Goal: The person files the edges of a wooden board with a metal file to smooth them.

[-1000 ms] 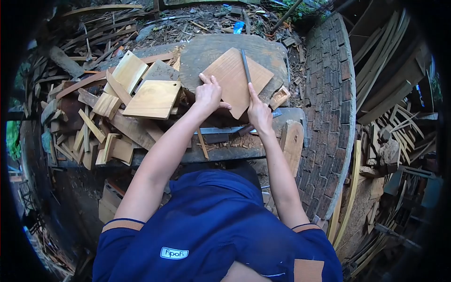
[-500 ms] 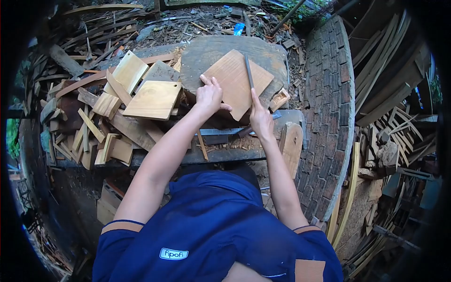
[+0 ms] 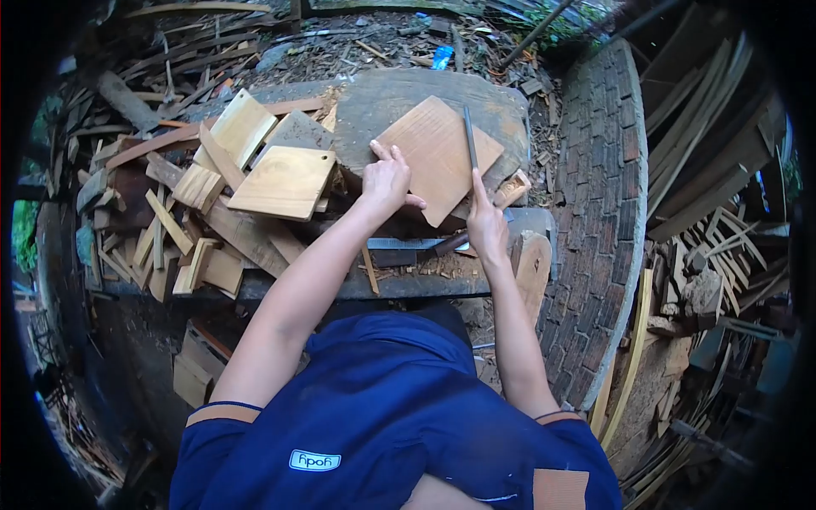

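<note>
My left hand (image 3: 388,181) rests with spread fingers on the left edge of a flat brown board (image 3: 438,153), thumb toward its lower corner. My right hand (image 3: 486,219) is closed round the near end of a long dark file-like tool (image 3: 471,140), its index finger stretched along it. The tool lies across the right part of the board and points away from me. Beneath the board is a wide, worn wooden block (image 3: 365,102).
Left of the block, a pale board with a hole (image 3: 285,183) lies on piled wood scraps (image 3: 200,187). A metal ruler or saw blade (image 3: 399,244) lies on the bench near me. A brick wall (image 3: 599,204) stands at the right.
The tool has shifted to the right across the board, with my right hand round it. My left hand stays on the board's left edge. The whole view has shifted slightly.
</note>
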`<move>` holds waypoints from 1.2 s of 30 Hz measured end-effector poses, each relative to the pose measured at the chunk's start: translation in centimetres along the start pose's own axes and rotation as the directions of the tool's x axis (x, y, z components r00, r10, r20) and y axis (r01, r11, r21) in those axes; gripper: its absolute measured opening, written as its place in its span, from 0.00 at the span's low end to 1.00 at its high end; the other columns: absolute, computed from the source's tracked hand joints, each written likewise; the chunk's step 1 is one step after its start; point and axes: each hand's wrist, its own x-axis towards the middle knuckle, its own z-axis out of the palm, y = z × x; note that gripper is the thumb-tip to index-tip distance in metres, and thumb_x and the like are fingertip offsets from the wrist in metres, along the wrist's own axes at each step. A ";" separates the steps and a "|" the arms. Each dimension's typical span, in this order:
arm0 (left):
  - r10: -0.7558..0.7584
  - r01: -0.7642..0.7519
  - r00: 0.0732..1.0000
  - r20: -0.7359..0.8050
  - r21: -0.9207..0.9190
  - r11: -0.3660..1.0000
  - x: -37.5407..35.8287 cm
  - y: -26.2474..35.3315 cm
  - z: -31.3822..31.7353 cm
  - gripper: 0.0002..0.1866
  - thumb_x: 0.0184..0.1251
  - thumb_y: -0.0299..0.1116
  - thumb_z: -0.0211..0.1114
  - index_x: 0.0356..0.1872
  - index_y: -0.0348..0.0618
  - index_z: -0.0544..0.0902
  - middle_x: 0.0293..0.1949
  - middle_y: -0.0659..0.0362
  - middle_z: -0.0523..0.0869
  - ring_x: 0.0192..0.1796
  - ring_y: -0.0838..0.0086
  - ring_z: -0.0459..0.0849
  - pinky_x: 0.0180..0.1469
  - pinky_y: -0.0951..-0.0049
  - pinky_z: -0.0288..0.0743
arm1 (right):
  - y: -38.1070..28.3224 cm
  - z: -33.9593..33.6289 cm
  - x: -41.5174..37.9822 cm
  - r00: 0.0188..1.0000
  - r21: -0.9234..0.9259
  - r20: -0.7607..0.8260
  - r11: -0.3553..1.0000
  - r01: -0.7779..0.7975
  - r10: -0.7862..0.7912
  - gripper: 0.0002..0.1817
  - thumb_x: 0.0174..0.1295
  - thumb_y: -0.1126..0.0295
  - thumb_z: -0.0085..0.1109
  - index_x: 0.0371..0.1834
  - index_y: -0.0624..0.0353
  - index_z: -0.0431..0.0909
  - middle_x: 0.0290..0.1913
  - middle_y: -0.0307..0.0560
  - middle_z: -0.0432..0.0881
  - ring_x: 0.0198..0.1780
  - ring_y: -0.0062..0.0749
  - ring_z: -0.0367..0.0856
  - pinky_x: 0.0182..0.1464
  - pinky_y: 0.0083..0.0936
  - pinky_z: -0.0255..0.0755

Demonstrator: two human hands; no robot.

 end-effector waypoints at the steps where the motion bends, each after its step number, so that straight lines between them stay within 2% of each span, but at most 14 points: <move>1: 0.012 -0.012 1.000 0.005 -0.013 1.000 0.1 0.0 0.1 0.70 0.27 0.69 0.77 0.66 0.19 0.60 0.59 0.13 0.62 0.43 0.47 0.87 0.42 0.63 0.84 | -0.3 -0.2 -0.3 1.000 -0.003 0.017 1.000 0.011 -0.011 0.28 0.72 0.63 0.39 0.74 0.28 0.56 0.34 0.74 0.80 0.39 0.68 0.81 0.43 0.57 0.72; 3: 0.041 -0.041 0.999 -0.021 -0.015 0.999 -0.1 -0.1 0.4 0.69 0.28 0.69 0.76 0.65 0.18 0.61 0.58 0.13 0.62 0.41 0.48 0.88 0.41 0.64 0.84 | 0.1 -0.9 -0.9 0.997 -0.043 0.080 0.999 -0.001 0.004 0.28 0.72 0.63 0.40 0.74 0.28 0.56 0.36 0.74 0.80 0.39 0.67 0.81 0.42 0.57 0.73; 4: 0.046 -0.046 0.999 -0.015 -0.015 0.999 -0.2 -0.2 0.5 0.69 0.28 0.69 0.76 0.65 0.18 0.61 0.58 0.13 0.62 0.41 0.48 0.88 0.41 0.64 0.84 | 0.6 -0.5 0.2 0.996 -0.070 -0.042 0.995 0.071 -0.074 0.31 0.69 0.67 0.43 0.75 0.31 0.55 0.30 0.69 0.82 0.34 0.64 0.83 0.37 0.56 0.74; 10: 0.026 -0.026 1.000 -0.013 -0.016 1.000 -0.1 -0.1 0.1 0.70 0.26 0.69 0.77 0.66 0.20 0.60 0.58 0.13 0.62 0.39 0.50 0.88 0.39 0.65 0.84 | 1.7 -0.7 5.4 0.992 -0.055 -0.121 0.998 0.013 -0.019 0.31 0.69 0.67 0.42 0.76 0.29 0.54 0.32 0.70 0.82 0.36 0.65 0.83 0.40 0.56 0.75; 14: 0.019 -0.019 1.000 -0.015 -0.037 0.999 0.0 -0.1 0.6 0.70 0.26 0.68 0.78 0.65 0.19 0.61 0.59 0.13 0.62 0.40 0.49 0.88 0.40 0.64 0.84 | 1.3 -0.4 1.8 0.997 -0.099 -0.056 0.994 0.047 -0.053 0.33 0.68 0.68 0.43 0.76 0.28 0.53 0.33 0.70 0.81 0.37 0.65 0.83 0.40 0.55 0.75; 16: 0.026 -0.026 1.000 0.002 -0.044 0.999 0.0 -0.2 0.5 0.69 0.27 0.67 0.78 0.65 0.19 0.61 0.58 0.13 0.62 0.40 0.49 0.88 0.40 0.64 0.84 | 0.7 -1.6 1.0 0.999 -0.165 0.033 0.986 -0.006 0.012 0.33 0.68 0.68 0.42 0.76 0.27 0.53 0.33 0.70 0.81 0.38 0.64 0.83 0.40 0.55 0.76; 18: 0.024 -0.025 0.999 -0.024 -0.037 0.999 0.0 0.0 0.4 0.69 0.27 0.67 0.78 0.65 0.19 0.61 0.58 0.14 0.63 0.40 0.49 0.88 0.40 0.65 0.84 | 1.4 -1.7 3.2 0.999 -0.164 0.030 0.986 -0.034 0.039 0.31 0.69 0.67 0.41 0.76 0.27 0.53 0.35 0.70 0.82 0.39 0.64 0.83 0.41 0.55 0.76; 21: 0.030 -0.030 0.999 -0.014 -0.031 0.999 -0.2 0.0 0.1 0.69 0.26 0.67 0.78 0.65 0.19 0.62 0.58 0.14 0.62 0.40 0.50 0.88 0.39 0.65 0.84 | 2.2 -1.5 6.7 0.994 -0.174 -0.109 0.985 -0.020 0.001 0.30 0.69 0.65 0.40 0.75 0.28 0.54 0.37 0.68 0.83 0.41 0.63 0.83 0.43 0.54 0.76; 24: 0.009 -0.011 0.999 -0.033 -0.035 0.999 0.0 -0.1 0.0 0.69 0.26 0.67 0.78 0.65 0.19 0.62 0.59 0.13 0.62 0.40 0.49 0.88 0.40 0.65 0.84 | 2.7 -0.6 5.3 0.990 -0.141 -0.139 0.990 0.003 -0.022 0.31 0.68 0.67 0.41 0.76 0.29 0.53 0.36 0.68 0.83 0.40 0.63 0.83 0.42 0.54 0.76; 28: 0.015 -0.015 1.000 -0.013 -0.055 0.998 -0.2 -0.2 0.5 0.69 0.25 0.66 0.79 0.65 0.19 0.62 0.58 0.13 0.62 0.41 0.48 0.88 0.40 0.64 0.84 | 1.4 -1.1 1.9 1.000 -0.176 -0.002 0.984 -0.031 0.031 0.33 0.68 0.69 0.43 0.76 0.28 0.52 0.34 0.67 0.82 0.37 0.63 0.83 0.39 0.55 0.76; 33: 0.039 -0.040 0.999 -0.036 -0.027 0.999 -0.1 0.0 0.3 0.69 0.26 0.68 0.77 0.65 0.19 0.62 0.57 0.13 0.64 0.38 0.50 0.88 0.39 0.65 0.84 | 1.5 -1.5 5.7 0.993 -0.158 -0.075 0.983 -0.097 0.086 0.33 0.68 0.68 0.42 0.76 0.28 0.51 0.34 0.66 0.83 0.39 0.62 0.84 0.41 0.55 0.75; 36: 0.019 -0.019 0.999 -0.034 -0.016 1.000 0.0 0.2 0.1 0.70 0.26 0.69 0.77 0.65 0.18 0.62 0.57 0.12 0.64 0.38 0.50 0.89 0.37 0.64 0.84 | 1.9 -0.9 4.9 0.992 -0.131 -0.106 0.988 -0.085 0.072 0.33 0.68 0.67 0.42 0.76 0.27 0.51 0.34 0.66 0.83 0.39 0.62 0.84 0.41 0.55 0.76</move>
